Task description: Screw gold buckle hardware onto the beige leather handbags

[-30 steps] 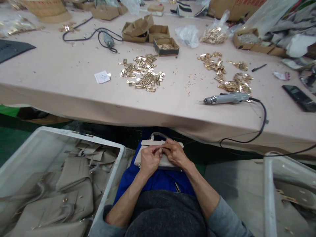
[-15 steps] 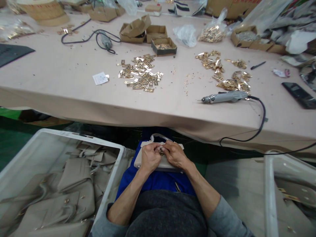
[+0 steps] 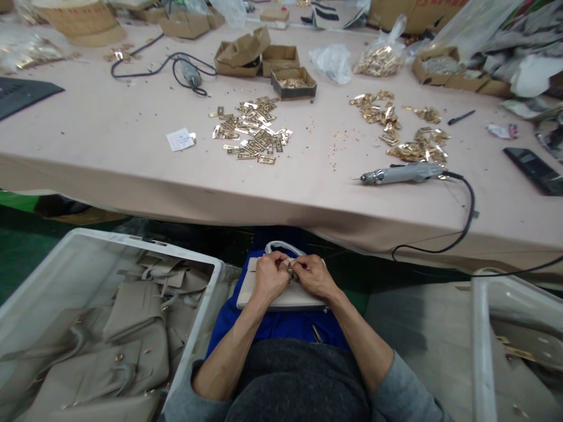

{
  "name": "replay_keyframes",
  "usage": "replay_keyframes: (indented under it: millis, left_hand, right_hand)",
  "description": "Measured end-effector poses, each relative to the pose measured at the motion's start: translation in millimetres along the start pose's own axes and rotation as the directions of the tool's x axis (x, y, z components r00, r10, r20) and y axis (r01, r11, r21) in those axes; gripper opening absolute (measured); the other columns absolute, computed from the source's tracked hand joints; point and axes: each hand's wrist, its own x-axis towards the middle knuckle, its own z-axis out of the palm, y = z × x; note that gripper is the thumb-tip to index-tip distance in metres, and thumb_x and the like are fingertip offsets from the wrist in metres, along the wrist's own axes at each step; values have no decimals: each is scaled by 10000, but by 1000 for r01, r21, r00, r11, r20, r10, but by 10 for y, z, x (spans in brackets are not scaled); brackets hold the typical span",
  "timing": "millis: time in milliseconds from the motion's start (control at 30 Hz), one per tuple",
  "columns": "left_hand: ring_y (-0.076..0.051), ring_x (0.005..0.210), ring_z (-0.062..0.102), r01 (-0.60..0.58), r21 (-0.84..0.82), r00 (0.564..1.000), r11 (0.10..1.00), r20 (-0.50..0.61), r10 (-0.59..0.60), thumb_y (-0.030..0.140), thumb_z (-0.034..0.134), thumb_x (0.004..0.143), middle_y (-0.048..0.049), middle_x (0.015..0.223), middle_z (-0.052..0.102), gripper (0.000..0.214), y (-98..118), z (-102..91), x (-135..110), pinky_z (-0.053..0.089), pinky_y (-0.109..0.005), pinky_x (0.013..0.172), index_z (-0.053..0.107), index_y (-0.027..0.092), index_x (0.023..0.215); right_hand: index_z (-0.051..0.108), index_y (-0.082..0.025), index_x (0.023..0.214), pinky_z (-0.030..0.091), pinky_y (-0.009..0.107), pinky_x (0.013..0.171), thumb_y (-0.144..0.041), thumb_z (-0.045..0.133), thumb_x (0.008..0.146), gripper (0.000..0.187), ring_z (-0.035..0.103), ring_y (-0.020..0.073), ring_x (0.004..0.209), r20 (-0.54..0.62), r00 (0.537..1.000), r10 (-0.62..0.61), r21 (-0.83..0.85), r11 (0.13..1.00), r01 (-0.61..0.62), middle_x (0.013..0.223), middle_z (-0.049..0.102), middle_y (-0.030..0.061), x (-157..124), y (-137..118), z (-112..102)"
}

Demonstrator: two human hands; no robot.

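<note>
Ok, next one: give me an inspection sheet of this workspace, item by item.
Surface: cloth-covered table, small bits scattered over it.
Things in hand: pale handbag on the lap, handle toward the table.
Clutter: heaped gold plates, cardboard boxes, phone-like device, pen.
Hands: left hand and right hand pinch at the handbag's middle; exact part hidden.
Cables: grey driver, its black cable drooping past the front edge; second cable further back.
Surroundings: left bin and right bin, both holding bags; green floor.
</note>
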Motion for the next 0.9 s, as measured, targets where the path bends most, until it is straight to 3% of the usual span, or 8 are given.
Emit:
replay_keyframes:
  millis: [100, 267, 433, 533, 667, 767, 900]
  left_hand:
    - [-203, 635, 698, 56, -49, 998, 997, 20, -55, 152, 588, 846, -62, 714, 732, 144, -87, 49, 27, 496, -277, 623, 724, 175, 805]
    - [-170, 481, 653, 189, -125, 975, 974, 142, -171, 143, 552, 877, -1, 516, 637, 161, -165, 60, 103, 491, -243, 549, 709, 157, 844]
    - [-146, 413, 595, 220, -132, 964, 966, 182, -195, 133, 576, 868, 5, 468, 600, 184, -158, 72, 141, 430, -218, 478, 680, 148, 717]
    - [-140, 389, 573, 246, -143, 961, 959, 161, -223, 98, 565, 856, 7, 452, 586, 174, -157, 85, 152, 405, -211, 450, 667, 137, 720]
    - [-131, 380, 564, 265, -179, 958, 947, 156, -239, 107, 585, 871, 4, 447, 581, 132, -167, 88, 149, 392, -197, 432, 677, 113, 777]
    - [-129, 408, 600, 267, -219, 956, 939, 183, -229, 121, 614, 872, -21, 517, 641, 68, -165, 83, 123, 399, -181, 437, 678, 101, 862]
    - [-156, 444, 661, 284, -329, 937, 900, 293, -189, 164, 632, 880, -73, 708, 730, 182, -153, 85, 111, 350, -164, 359, 662, 96, 1047]
  right_hand:
    - [638, -158, 611, 264, 252, 512, -308, 521, 905, 349, 443, 109, 528, 0, 999, 39, -70, 997, -39, 548, 523, -18, 31, 30, 22]
    - [680, -146, 618, 247, 253, 496, -338, 560, 878, 344, 415, 102, 513, -43, 996, 80, -118, 989, -84, 539, 530, -11, 101, 96, 60]
    - [626, -157, 567, 234, 246, 469, -619, 537, 912, 583, 401, 104, 474, -97, 979, 182, -91, 977, -191, 490, 508, 1, 205, 174, 71]
    - [644, -167, 649, 271, 233, 464, -695, 485, 922, 616, 444, 112, 446, -37, 974, 222, 0, 975, -222, 483, 527, -4, 228, 196, 58]
    - [685, -169, 762, 308, 226, 488, -589, 609, 888, 444, 498, 119, 480, 18, 985, 173, 17, 985, -173, 559, 598, -6, 229, 202, 41]
    - [657, -164, 686, 319, 230, 520, -494, 624, 884, 385, 511, 123, 539, -43, 991, 130, -14, 991, -131, 595, 610, 9, 247, 202, 32]
    - [689, -156, 728, 365, 236, 571, -434, 602, 894, 336, 562, 145, 638, -105, 991, 79, 4, 997, -79, 684, 665, 35, 269, 207, 25]
